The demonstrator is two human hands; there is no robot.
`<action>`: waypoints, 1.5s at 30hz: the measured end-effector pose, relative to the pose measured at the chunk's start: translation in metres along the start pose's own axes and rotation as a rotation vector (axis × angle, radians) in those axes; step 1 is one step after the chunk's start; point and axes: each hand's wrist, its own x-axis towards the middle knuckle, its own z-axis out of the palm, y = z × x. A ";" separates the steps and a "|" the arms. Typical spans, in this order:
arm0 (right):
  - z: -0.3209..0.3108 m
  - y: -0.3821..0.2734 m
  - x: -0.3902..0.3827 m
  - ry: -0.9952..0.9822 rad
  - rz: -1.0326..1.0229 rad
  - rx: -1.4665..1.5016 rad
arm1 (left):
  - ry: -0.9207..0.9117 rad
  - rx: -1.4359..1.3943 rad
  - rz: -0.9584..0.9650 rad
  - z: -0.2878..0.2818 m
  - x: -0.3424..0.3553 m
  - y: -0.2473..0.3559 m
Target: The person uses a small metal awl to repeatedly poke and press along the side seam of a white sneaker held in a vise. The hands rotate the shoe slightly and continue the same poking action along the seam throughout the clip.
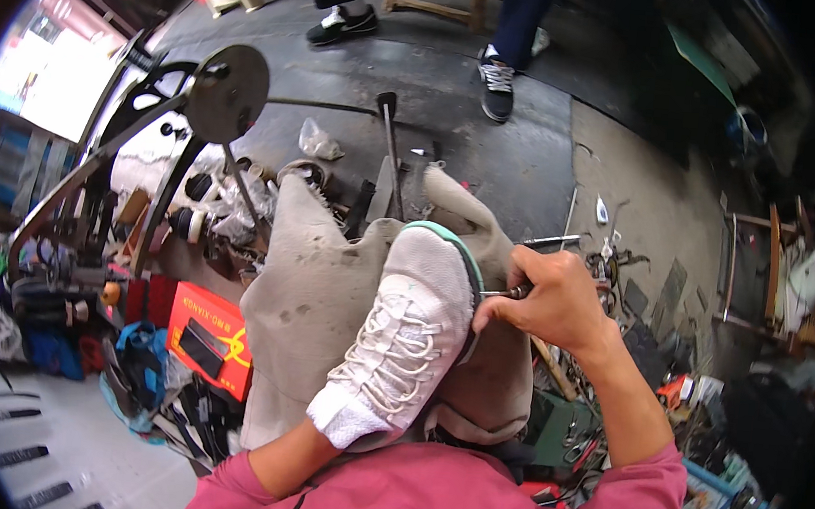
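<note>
A white lace-up sneaker (pixel 408 322) with a green and dark sole edge lies tilted over my lap, toe pointing away. My left forearm (pixel 293 456) runs into its collar, so my left hand is hidden inside the shoe. On the shoe's right side, my right hand (pixel 559 297) is closed around the short handle of an awl (pixel 494 293). The awl's thin metal shaft meets the sole edge near the forefoot. Just above my right fingers shows a slim metal tool (pixel 552 240); whether I hold it too I cannot tell. A stained grey cloth (pixel 314 275) covers my lap beneath the shoe.
At left stands a metal hand-cranked machine with a round wheel (pixel 228 93). Near it are a red box (pixel 211 339) with a dark phone (pixel 203 348) on top, and a blue bag (pixel 136 366). Tools and scraps clutter the right. Ahead, another person's dark shoes (pixel 497 88) rest on the floor.
</note>
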 end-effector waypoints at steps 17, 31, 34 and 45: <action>0.025 -0.043 -0.042 -0.126 0.163 1.489 | 0.270 -1.911 -0.428 0.004 -0.065 0.016; 0.049 -0.039 -0.045 0.353 0.134 0.329 | 0.214 -0.504 -0.220 -0.012 -0.088 0.014; 0.051 -0.050 -0.026 0.378 0.150 0.290 | 0.256 -0.785 -0.642 -0.021 -0.119 0.038; 0.043 -0.068 -0.032 0.239 0.330 0.509 | 0.045 -0.467 -1.112 -0.072 -0.269 -0.026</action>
